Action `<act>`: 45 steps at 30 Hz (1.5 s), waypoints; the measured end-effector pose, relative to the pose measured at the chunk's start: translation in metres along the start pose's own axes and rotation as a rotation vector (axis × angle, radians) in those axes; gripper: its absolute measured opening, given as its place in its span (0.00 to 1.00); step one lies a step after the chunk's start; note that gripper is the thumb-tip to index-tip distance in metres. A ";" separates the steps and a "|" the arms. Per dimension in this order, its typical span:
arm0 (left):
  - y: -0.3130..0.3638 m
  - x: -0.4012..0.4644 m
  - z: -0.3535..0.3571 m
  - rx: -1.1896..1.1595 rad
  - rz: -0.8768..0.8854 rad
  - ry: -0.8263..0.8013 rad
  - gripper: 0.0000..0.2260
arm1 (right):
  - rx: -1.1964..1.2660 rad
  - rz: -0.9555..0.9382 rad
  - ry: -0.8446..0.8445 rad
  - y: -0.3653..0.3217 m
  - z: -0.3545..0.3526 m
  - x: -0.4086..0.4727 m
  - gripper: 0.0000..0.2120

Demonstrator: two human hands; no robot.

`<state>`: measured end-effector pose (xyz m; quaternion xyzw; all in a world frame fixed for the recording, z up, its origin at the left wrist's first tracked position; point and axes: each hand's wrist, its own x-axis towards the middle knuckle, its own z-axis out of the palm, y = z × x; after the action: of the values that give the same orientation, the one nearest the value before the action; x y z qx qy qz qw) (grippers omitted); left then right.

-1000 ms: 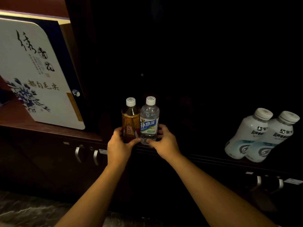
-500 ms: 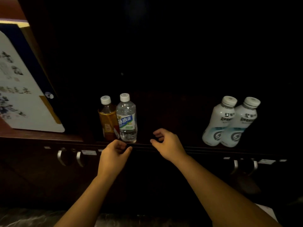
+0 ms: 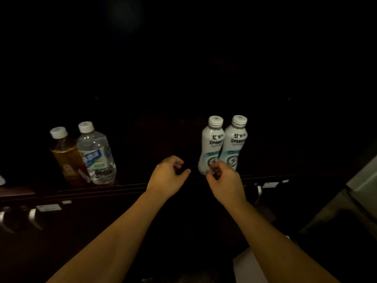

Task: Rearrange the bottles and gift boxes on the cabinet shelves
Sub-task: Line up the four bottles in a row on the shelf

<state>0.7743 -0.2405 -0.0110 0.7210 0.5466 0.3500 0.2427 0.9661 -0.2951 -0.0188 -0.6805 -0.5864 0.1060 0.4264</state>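
Note:
On the dark shelf (image 3: 130, 185) an amber tea bottle (image 3: 67, 156) and a clear water bottle (image 3: 94, 154) stand side by side at the left. Two white bottles (image 3: 212, 144) (image 3: 234, 144) with white caps stand together right of centre. My left hand (image 3: 167, 176) hovers at the shelf's front edge, fingers loosely curled, holding nothing. My right hand (image 3: 224, 180) is just in front of the base of the left white bottle, fingers curled and apart, hiding part of its foot; it grips nothing.
Below the shelf run dark cabinet doors with metal handles (image 3: 34, 218) (image 3: 259, 194) and small labels. A pale grey object (image 3: 361, 193) stands at the right edge. The cabinet interior above the bottles is black.
Both hands have let go of the tea and water bottles and moved right toward the two white bottles. My view has swung right; the gift box has left the frame.

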 end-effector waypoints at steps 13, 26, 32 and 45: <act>0.035 0.027 0.082 -0.089 -0.059 -0.075 0.35 | 0.204 0.263 -0.036 0.058 -0.035 0.042 0.44; 0.016 0.018 0.070 -0.150 -0.044 -0.025 0.28 | 0.204 0.200 -0.036 0.056 -0.016 0.043 0.28; -0.003 0.014 0.047 -0.140 -0.065 0.002 0.29 | 0.205 0.181 -0.049 0.037 0.005 0.034 0.29; -0.044 0.008 0.002 -0.157 -0.105 0.047 0.31 | 0.233 0.165 -0.083 -0.004 0.049 0.027 0.29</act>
<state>0.7495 -0.2202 -0.0428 0.6617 0.5602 0.3954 0.3033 0.9393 -0.2491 -0.0362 -0.6674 -0.5290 0.2362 0.4679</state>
